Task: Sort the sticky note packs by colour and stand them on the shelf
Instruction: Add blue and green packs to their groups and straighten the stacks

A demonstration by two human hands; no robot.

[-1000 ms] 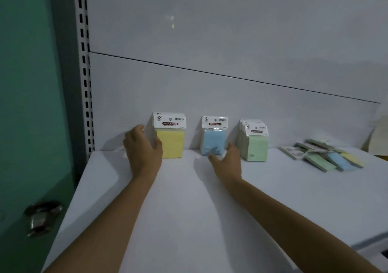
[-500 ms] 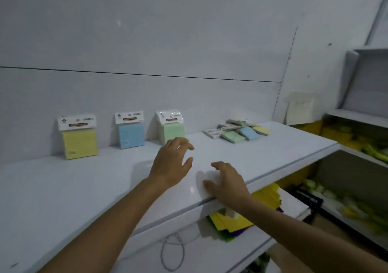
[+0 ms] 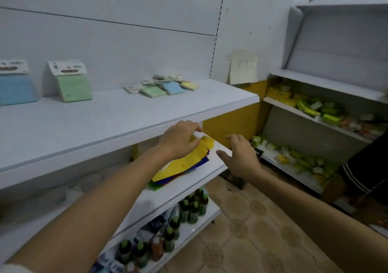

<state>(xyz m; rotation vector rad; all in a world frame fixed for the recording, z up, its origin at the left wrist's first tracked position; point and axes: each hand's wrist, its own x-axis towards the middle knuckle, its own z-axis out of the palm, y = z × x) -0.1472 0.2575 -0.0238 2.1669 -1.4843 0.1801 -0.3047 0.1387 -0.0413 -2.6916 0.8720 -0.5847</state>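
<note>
On the white upper shelf (image 3: 126, 115) a blue sticky note pack (image 3: 16, 89) and a green pack (image 3: 72, 85) stand against the back wall. Further right, several loose packs (image 3: 165, 86) in green, blue and yellow lie flat. My left hand (image 3: 178, 140) is below that shelf's front edge, over the lower shelf (image 3: 212, 167). Its fingers curl onto a small white-topped yellow pack (image 3: 204, 140); motion blur hides the exact grip. My right hand (image 3: 239, 157) hovers beside it with spread fingers, holding nothing.
Yellow and dark blue sheets (image 3: 184, 163) lie on the lower shelf under my left hand. Green-capped bottles (image 3: 189, 209) fill the bottom shelf. Another shelf unit (image 3: 315, 113) with yellow and green goods stands at the right. A person's dark sleeve (image 3: 365, 172) shows at the right edge.
The view swung right and down. Both hands left the standing packs, crossed the upper shelf's front edge and dropped to the lower shelf. The standing yellow pack is out of view.
</note>
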